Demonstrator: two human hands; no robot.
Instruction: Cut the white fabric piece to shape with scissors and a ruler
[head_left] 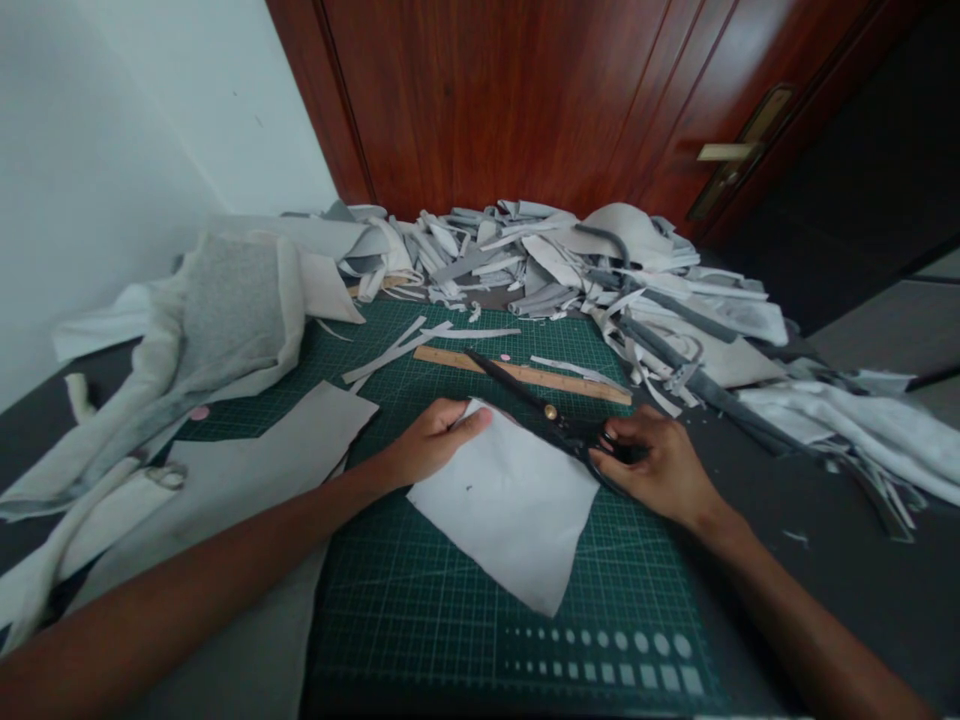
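Note:
A white fabric piece (506,510) lies on a green cutting mat (450,610). My left hand (435,442) pinches its upper corner between thumb and fingers. My right hand (656,465) grips the handles of black tailor's shears (551,410), whose long blades point up and to the left, just above the fabric's top edge. I cannot tell whether the blades are around the cloth. A wooden ruler (525,375) lies on the mat beyond the shears, partly under the blades.
A heap of grey and white fabric scraps (525,260) stands against a wooden door (480,100) with a brass handle (724,152). Grey fabric sheets (232,340) lie to the left of the mat, and loose strips (397,345) lie on it. White offcuts (832,425) cover the dark table at right.

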